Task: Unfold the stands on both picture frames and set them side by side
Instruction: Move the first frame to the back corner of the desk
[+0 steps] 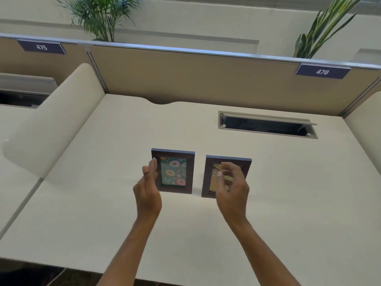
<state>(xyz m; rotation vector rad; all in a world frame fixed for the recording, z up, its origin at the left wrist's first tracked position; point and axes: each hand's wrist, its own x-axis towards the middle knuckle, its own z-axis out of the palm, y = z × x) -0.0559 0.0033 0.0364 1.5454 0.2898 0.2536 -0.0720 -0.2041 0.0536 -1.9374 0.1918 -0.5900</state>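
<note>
1. Picture frames stand upright on the desk (268, 203), nearer the person than the cable hatch (268, 124): the donut frame (189, 172) to the hatch's near left, the second frame (208, 176) just beside it with a small gap.
2. Both face the person and seem propped on stands hidden behind, so the pair looks set as the task asks.
3. Left hand (147, 195) is open, fingers straight, at the donut frame's left edge; contact is unclear.
4. Right hand (233, 186) hangs loosely curled before the second frame, gripping nothing.
</note>
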